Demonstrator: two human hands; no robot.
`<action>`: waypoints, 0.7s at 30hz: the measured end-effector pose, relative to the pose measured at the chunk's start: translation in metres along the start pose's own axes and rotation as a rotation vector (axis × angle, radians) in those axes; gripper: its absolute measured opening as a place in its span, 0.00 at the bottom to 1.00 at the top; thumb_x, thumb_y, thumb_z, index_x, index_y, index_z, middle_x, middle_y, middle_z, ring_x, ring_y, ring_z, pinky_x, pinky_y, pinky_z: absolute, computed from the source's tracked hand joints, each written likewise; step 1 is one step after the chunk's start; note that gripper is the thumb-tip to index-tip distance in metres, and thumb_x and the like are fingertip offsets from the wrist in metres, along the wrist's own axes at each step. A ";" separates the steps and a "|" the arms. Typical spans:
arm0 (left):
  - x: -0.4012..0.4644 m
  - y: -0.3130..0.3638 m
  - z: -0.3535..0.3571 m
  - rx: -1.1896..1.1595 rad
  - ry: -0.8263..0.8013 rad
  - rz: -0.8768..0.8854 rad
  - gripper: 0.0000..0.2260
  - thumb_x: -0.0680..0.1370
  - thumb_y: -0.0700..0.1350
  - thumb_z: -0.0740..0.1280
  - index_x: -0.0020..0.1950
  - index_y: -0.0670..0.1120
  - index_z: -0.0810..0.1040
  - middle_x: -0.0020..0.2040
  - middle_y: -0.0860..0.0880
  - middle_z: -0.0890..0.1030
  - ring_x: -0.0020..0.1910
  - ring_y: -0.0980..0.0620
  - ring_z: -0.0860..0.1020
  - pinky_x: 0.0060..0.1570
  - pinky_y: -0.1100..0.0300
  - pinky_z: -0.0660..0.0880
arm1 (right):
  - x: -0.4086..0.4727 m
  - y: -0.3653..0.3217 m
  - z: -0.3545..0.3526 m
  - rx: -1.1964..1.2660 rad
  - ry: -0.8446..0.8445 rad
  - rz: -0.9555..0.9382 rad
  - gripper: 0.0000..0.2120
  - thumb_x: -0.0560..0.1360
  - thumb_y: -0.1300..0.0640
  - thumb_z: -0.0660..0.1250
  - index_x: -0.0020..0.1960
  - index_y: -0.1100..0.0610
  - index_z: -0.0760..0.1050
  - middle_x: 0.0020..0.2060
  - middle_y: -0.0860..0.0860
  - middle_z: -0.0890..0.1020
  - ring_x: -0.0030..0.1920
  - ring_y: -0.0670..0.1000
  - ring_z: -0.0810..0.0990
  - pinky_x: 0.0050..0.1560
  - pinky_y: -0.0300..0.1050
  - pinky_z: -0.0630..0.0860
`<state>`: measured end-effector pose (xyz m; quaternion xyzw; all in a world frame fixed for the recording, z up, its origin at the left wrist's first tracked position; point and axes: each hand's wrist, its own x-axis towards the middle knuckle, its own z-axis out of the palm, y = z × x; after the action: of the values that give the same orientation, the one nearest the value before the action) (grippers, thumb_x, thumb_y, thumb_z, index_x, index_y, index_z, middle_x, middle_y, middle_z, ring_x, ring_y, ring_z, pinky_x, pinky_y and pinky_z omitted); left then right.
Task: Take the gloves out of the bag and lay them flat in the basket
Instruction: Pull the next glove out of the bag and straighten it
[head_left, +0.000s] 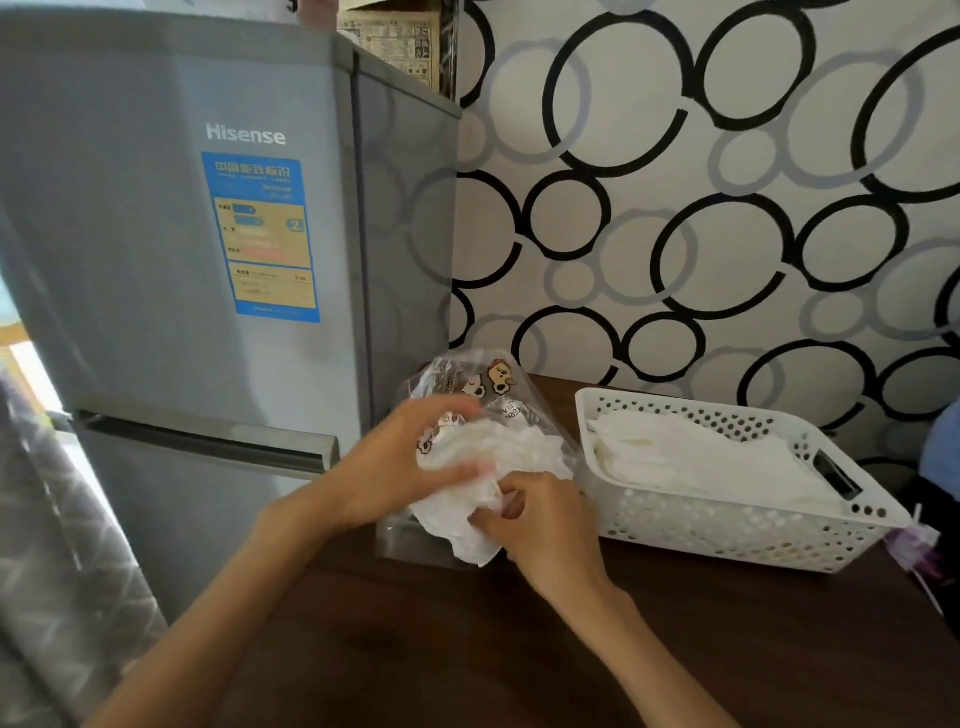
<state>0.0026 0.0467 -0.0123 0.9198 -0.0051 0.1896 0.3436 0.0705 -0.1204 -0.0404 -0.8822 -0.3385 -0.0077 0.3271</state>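
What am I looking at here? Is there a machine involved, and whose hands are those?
No machine: a person wears a camera on the head, looking down at their own hands. The left hand holds a clear printed bag standing on a dark wooden table. The right hand pinches a white glove being drawn out of it. To the right sits a white perforated basket with white gloves already laid in it. A grey fridge stands at the left.
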 end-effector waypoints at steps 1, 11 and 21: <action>-0.007 -0.001 0.005 0.077 -0.111 0.052 0.27 0.68 0.66 0.69 0.65 0.62 0.70 0.64 0.71 0.69 0.65 0.69 0.64 0.65 0.65 0.63 | 0.000 0.001 -0.002 0.018 -0.065 0.007 0.06 0.72 0.49 0.71 0.43 0.50 0.79 0.30 0.46 0.80 0.31 0.43 0.79 0.36 0.40 0.77; 0.003 -0.023 0.035 0.429 -0.087 0.073 0.26 0.71 0.50 0.72 0.68 0.61 0.70 0.70 0.64 0.64 0.69 0.60 0.60 0.57 0.53 0.74 | -0.012 0.006 -0.035 -0.023 0.048 -0.030 0.04 0.74 0.51 0.70 0.46 0.47 0.84 0.27 0.38 0.74 0.30 0.39 0.75 0.32 0.29 0.69; 0.022 -0.011 0.015 0.192 -0.141 -0.019 0.09 0.71 0.49 0.75 0.50 0.50 0.85 0.63 0.60 0.77 0.64 0.63 0.70 0.58 0.66 0.63 | -0.027 -0.023 -0.001 -0.316 -0.024 -0.193 0.22 0.74 0.38 0.63 0.62 0.49 0.73 0.58 0.46 0.79 0.56 0.48 0.78 0.54 0.44 0.71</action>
<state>0.0294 0.0484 -0.0218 0.9595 -0.0024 0.1207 0.2544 0.0362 -0.1243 -0.0323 -0.8862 -0.4199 -0.0818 0.1780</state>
